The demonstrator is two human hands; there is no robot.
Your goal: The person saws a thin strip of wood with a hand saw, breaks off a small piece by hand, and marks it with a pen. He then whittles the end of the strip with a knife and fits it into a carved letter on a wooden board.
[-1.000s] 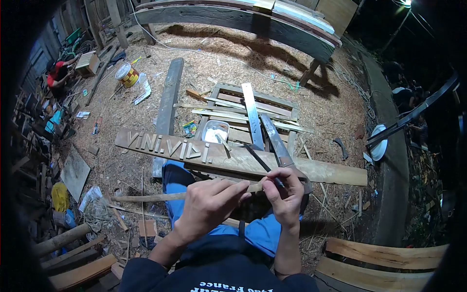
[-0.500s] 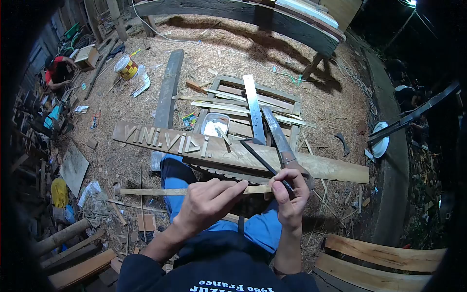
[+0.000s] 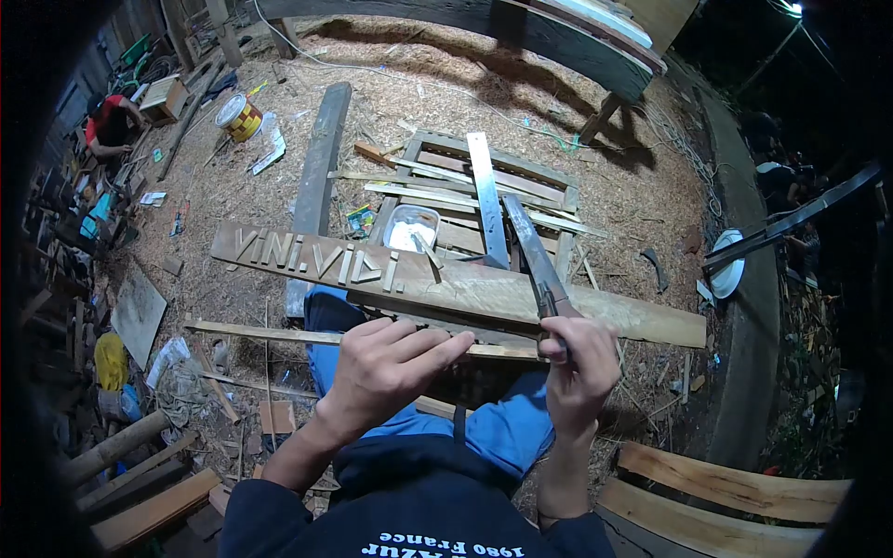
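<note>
A long thin wooden strip [image 3: 265, 332] lies level across my lap, and my left hand [image 3: 386, 363] is closed round its middle. My right hand [image 3: 581, 358] is closed at the strip's right end, round a dark tool [image 3: 546, 299] that points up and away; its grip is partly hidden by the fingers. Just beyond the hands, a wide board [image 3: 484, 288] carries raised wooden letters [image 3: 316, 260] reading "VINI.VIDI." on its left part. A saw [image 3: 530, 244] and a metal ruler [image 3: 486, 195] rest past the board.
A tub of white stuff [image 3: 410, 228] stands on a slatted wooden frame [image 3: 433, 144]. A grey beam [image 3: 321, 158] lies left of it. Beyond are a bucket [image 3: 239, 118] and a workbench [image 3: 595, 51]. A person in red [image 3: 113, 126] crouches far left; other people are dimly visible at right.
The dark tool has swung from pointing up-left over the board to nearly upright, and my right hand has turned and moved right. The strip has shifted up and its left end reaches further left.
</note>
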